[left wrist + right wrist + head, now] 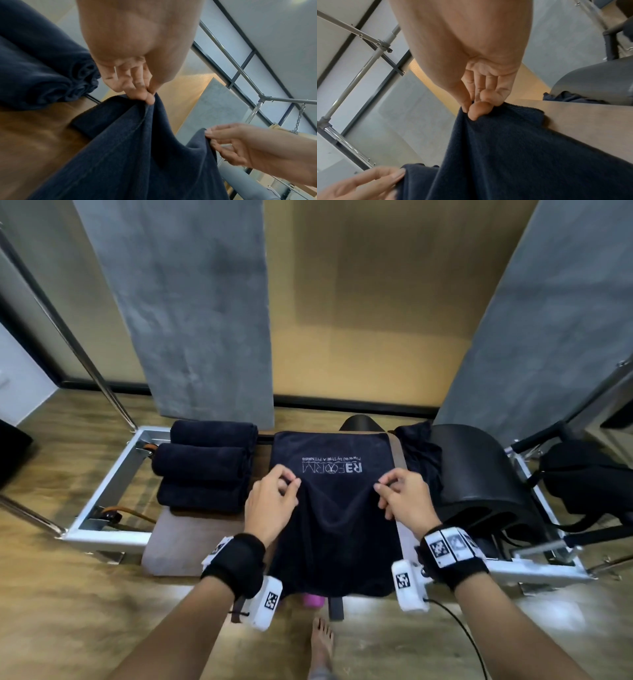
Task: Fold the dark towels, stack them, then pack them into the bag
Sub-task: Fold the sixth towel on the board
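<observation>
Both hands pinch a dark navy terry towel [334, 508] printed with white lettering — left hand [272, 501], right hand [406, 498] — beside three folded dark towels [205, 465].

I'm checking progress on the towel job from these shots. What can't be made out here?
- Near end of the spread towel: head view, it drops over the bench edge, out of sight.
- Heap of dark cloth: the black curved pad covers part of it; towel count unclear.
- Dark bag: too dark to tell whether it is open.
- Folded towels: left wrist view shows only one end, cut by the frame edge.
</observation>
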Demonstrator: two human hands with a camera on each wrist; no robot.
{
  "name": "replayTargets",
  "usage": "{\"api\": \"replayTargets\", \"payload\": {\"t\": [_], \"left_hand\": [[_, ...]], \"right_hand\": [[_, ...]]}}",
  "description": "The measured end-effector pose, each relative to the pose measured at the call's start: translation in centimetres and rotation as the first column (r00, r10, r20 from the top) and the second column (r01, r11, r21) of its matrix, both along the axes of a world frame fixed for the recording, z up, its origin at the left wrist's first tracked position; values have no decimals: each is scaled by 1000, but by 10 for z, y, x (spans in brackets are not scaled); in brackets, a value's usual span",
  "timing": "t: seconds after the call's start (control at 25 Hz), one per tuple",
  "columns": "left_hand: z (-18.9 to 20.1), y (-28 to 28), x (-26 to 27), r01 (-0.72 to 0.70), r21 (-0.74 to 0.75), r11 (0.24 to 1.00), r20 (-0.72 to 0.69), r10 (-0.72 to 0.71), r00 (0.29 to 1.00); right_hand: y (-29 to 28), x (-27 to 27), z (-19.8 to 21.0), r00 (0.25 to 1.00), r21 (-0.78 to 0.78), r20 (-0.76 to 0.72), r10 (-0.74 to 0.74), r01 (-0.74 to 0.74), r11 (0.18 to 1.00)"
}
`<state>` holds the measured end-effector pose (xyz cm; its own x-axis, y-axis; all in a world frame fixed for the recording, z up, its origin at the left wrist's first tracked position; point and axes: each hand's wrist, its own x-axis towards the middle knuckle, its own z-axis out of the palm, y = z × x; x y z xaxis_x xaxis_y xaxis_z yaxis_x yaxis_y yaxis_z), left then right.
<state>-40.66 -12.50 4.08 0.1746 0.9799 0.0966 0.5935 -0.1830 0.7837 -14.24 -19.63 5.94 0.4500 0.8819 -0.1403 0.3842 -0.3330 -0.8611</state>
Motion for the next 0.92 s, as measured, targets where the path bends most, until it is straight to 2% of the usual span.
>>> {"api": "replayTargets", "payload": {"t": [0.12,0.2,0.28,0.4,0.48,0.56,0.68,0.76,0.8,0.88,0.92], "left_hand": [[7,38,31,32,-100,994,203,-11,979],[3,48,40,72,-151,986,225,-37,974],[-11,47,35,97,-160,982,155,-72,985],[-39,29,10,-21,-162,987,-30,16,999],[-56,13,-10,-74,-282,957,-193,19,981],[-65,-3,-23,-76,-403,912,-320,-63,945],[-69,-16,-30,-99,-441,892,-382,-86,920],[-66,-17,-30,-139,-409,902,-278,21,960],[-63,-16,-29,-156,-397,905,-150,104,983],[-56,-15,-26,-173,-389,905,130,239,962],[-52,-15,-26,-169,-384,908,221,268,938]], "right_hand": [[59,-5,12,998,28,-67,16,-14,1000],[84,-8,12,989,27,-145,5,-1,1000],[88,-3,1,988,1,-153,-12,13,1000],[54,12,-30,995,-110,-82,-59,50,993],[19,20,-54,997,-268,-15,-74,68,961],[-14,23,-72,999,-413,18,-35,39,910],[-41,19,-87,1000,-461,-27,-6,-7,887],[-43,15,-84,991,-407,-117,-68,14,913],[-41,15,-79,974,-352,-184,-129,57,934],[-37,17,-66,895,-211,-372,-246,177,961],[-36,17,-61,856,-143,-445,-264,223,964]]}}
